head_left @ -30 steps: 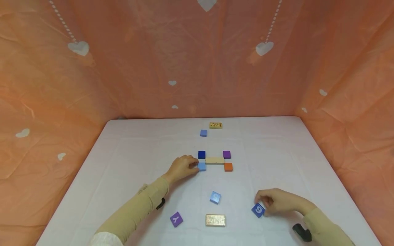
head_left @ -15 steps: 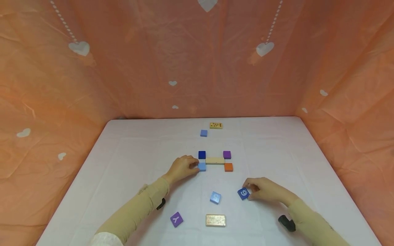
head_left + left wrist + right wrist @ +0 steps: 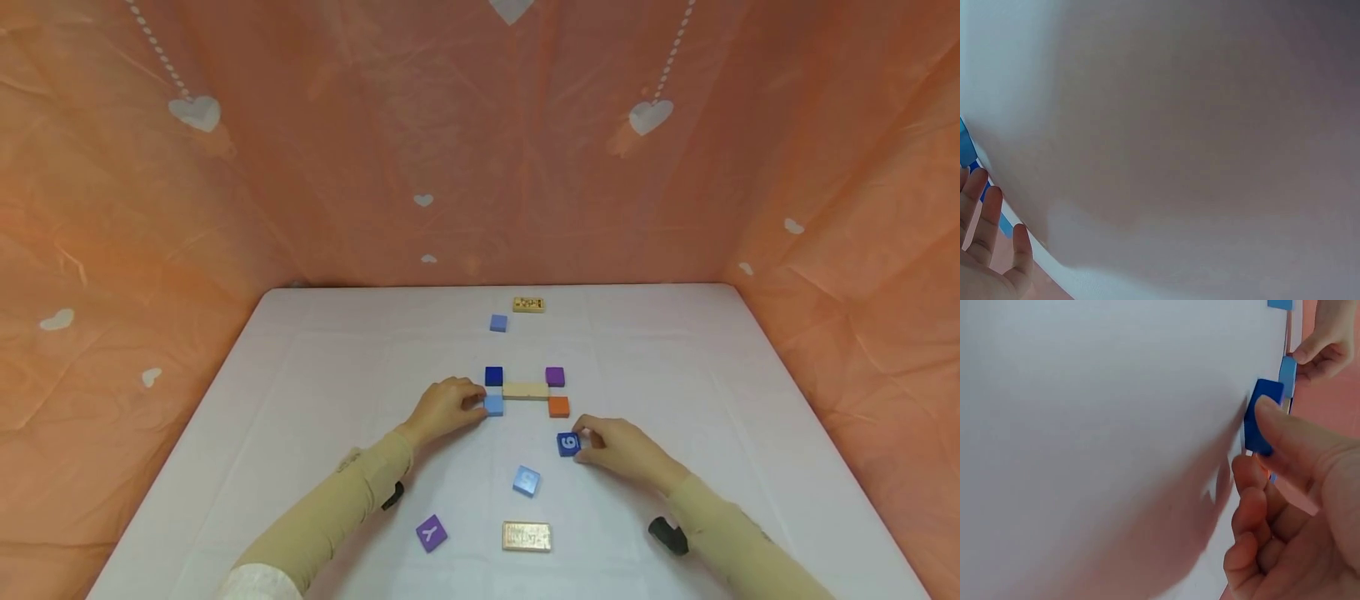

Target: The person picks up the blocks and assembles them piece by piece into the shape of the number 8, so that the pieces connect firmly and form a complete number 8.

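My right hand (image 3: pixel 618 448) pinches a dark blue block (image 3: pixel 568 444) marked with a white digit, between thumb and fingers, just in front of the orange block (image 3: pixel 558 407). In the right wrist view, the thumb lies against this blue block (image 3: pixel 1262 415). My left hand (image 3: pixel 444 408) holds the left side of a light blue block (image 3: pixel 493 406) with thumb and fingertips. That block sits at the left front corner of a pale wooden bar (image 3: pixel 525 391). At its other corners are a navy block (image 3: pixel 493 377), a purple block (image 3: pixel 555 377) and the orange one.
Nearer me lie another light blue block (image 3: pixel 527 481), a gold bar-shaped block (image 3: pixel 527 537) and a purple block with a letter (image 3: pixel 431 533). Toward the back are a small blue block (image 3: pixel 498 323) and a yellow domino-like block (image 3: pixel 528 305). Orange curtains (image 3: pixel 480 167) surround the white table (image 3: pixel 337 333).
My right hand has carried the dark blue block leftward and away from me, close to the orange block, turning it on the way. The left hand has stayed at the light blue block.
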`<control>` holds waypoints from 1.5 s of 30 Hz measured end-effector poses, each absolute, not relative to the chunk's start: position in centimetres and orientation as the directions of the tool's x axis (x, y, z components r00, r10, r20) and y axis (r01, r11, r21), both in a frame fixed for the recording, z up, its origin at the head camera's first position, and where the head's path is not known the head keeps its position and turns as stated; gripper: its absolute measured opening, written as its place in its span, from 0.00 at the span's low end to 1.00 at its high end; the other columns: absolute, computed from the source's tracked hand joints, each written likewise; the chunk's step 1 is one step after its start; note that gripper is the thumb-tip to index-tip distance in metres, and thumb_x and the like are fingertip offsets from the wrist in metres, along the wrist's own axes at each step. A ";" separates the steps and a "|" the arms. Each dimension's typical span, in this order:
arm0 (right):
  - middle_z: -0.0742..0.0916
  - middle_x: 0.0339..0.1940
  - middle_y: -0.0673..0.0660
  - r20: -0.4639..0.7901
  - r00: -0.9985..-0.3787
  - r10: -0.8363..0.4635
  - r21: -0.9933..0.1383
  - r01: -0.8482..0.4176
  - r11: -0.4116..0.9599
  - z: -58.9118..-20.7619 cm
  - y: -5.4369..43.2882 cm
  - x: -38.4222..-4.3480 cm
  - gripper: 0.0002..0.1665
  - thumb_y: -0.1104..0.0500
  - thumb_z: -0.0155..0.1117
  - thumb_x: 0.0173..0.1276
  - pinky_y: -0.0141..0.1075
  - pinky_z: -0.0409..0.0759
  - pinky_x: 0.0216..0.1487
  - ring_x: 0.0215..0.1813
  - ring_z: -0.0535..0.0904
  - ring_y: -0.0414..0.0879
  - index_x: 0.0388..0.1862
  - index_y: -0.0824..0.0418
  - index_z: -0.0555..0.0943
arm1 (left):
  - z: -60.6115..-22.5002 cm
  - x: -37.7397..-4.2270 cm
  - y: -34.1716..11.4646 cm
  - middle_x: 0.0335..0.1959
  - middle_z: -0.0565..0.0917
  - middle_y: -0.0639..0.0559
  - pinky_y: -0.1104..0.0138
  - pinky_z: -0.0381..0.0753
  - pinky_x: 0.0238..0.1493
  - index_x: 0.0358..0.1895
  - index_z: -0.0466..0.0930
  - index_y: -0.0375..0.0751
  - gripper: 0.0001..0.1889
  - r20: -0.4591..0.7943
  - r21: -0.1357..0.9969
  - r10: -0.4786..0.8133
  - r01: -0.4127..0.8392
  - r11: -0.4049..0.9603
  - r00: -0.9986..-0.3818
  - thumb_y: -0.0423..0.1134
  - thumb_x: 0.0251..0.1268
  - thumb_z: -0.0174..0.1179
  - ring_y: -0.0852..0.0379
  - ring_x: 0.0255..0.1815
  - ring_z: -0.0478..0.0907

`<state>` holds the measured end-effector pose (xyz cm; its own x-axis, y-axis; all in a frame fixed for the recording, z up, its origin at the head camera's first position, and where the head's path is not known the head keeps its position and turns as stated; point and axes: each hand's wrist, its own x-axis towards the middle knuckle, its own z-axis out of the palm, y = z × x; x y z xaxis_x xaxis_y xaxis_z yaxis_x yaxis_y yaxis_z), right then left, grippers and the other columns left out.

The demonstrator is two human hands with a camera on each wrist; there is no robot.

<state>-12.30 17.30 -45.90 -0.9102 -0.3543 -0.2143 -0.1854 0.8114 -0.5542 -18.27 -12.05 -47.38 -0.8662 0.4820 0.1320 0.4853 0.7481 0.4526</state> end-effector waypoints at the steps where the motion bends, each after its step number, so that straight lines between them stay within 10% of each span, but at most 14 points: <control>1: 0.73 0.21 0.48 -0.213 -0.914 -0.345 -0.556 -0.177 0.812 -45.9 17.1 -12.4 0.17 0.54 0.67 0.59 0.31 0.65 0.30 0.28 0.68 0.41 0.48 0.51 0.78 | -47.4 -18.3 -12.1 0.34 0.84 0.53 0.63 0.76 0.41 0.43 0.83 0.41 0.14 0.130 0.454 0.481 0.483 0.749 -0.867 0.43 0.54 0.65 0.59 0.35 0.75; 45: 0.74 0.20 0.50 -0.152 -0.955 -0.253 -0.562 -0.127 0.817 -47.0 14.6 -13.5 0.19 0.52 0.69 0.57 0.31 0.65 0.26 0.25 0.68 0.42 0.41 0.60 0.75 | -47.4 -18.5 -12.1 0.35 0.84 0.53 0.66 0.75 0.40 0.44 0.83 0.41 0.15 0.110 0.475 0.485 0.475 0.741 -0.867 0.43 0.55 0.65 0.61 0.34 0.74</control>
